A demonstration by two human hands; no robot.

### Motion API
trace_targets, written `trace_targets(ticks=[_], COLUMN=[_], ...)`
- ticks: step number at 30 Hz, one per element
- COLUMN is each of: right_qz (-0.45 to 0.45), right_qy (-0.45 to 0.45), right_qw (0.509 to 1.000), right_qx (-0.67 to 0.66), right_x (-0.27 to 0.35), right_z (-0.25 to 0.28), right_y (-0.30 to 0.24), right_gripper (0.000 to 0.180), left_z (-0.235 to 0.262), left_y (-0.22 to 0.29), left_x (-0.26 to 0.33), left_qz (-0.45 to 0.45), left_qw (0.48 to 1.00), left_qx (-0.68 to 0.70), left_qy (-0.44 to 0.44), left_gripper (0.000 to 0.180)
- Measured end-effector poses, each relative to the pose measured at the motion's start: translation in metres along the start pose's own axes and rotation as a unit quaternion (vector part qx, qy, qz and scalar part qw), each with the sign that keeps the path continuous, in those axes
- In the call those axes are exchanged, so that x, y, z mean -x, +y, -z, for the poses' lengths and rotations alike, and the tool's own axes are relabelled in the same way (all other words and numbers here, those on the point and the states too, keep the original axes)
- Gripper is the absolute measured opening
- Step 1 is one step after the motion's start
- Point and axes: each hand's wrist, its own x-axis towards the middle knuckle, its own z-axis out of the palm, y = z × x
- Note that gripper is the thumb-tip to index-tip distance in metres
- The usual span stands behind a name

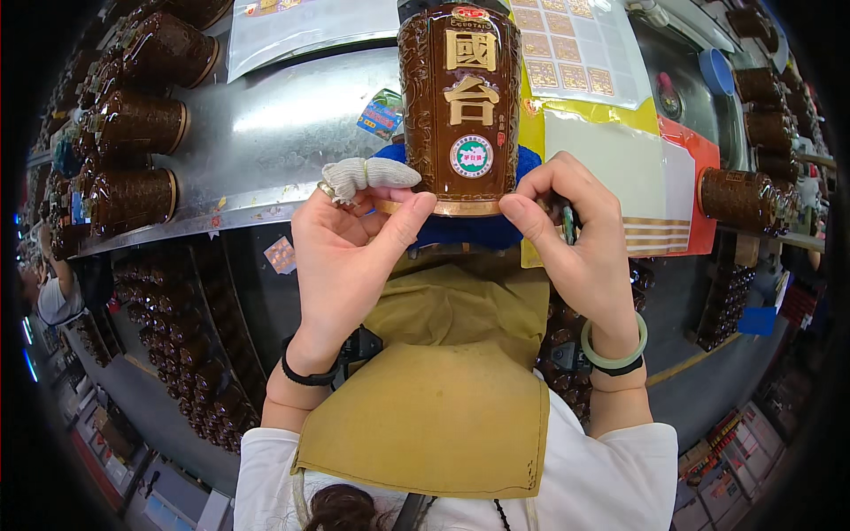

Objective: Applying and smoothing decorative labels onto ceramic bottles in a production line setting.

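A glossy dark brown bottle (460, 106) lies on a blue cloth (528, 162), its base toward me. Raised gold lettering and a round green-and-white sticker (472, 157) mark its front. Along its base edge runs a narrow gold strip (465, 209). My left hand (350, 248) pinches the strip's left end, thumb against it; white knitted covers (367, 177) sheathe some of its fingers. At the right end, the thumb of my right hand (580, 239) presses the strip beside the bottle's edge, fingers curled behind. A small greenish item (568, 224) shows by those fingers, too unclear to name.
Sheets of gold stickers (575, 53) lie on yellow and red folders (695, 186) to the right. The metal table (266, 133) holds more brown bottles (137, 122) at left and one bottle (739, 188) at right. A small blue card (379, 115) lies left of the bottle.
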Motion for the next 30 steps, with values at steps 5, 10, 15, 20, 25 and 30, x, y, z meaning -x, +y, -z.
trace_targets(ticks=[5, 10, 15, 20, 25, 30], right_qz=[0.003, 0.014, 0.014, 0.016, 0.014, 0.016], right_qy=[-0.001, 0.002, 0.003, 0.005, 0.003, 0.024], right_qw=[1.000, 1.000, 1.000, 1.000, 1.000, 0.997], right_qx=[0.005, 0.004, 0.008, 0.010, 0.014, 0.073], right_x=[0.000, 0.000, -0.001, -0.001, -0.001, -0.001], right_z=[0.000, 0.000, -0.001, -0.001, -0.002, 0.005], right_y=[0.000, 0.003, 0.001, 0.002, 0.003, 0.012], right_gripper=[0.017, 0.017, 0.017, 0.017, 0.018, 0.024], left_z=[-0.001, -0.001, -0.002, -0.003, -0.001, -0.002], left_y=[0.000, -0.003, -0.001, 0.000, -0.005, -0.008], left_x=[0.001, 0.001, 0.000, 0.001, -0.002, -0.003], left_qz=[-0.001, -0.007, -0.007, -0.011, -0.030, -0.024], left_qw=[1.000, 1.000, 1.000, 1.000, 0.999, 0.999], left_qx=[0.003, -0.004, -0.008, -0.018, -0.016, 0.037], left_qy=[0.004, 0.005, 0.011, 0.009, -0.004, -0.004], left_gripper=[0.023, 0.023, 0.024, 0.026, 0.028, 0.032])
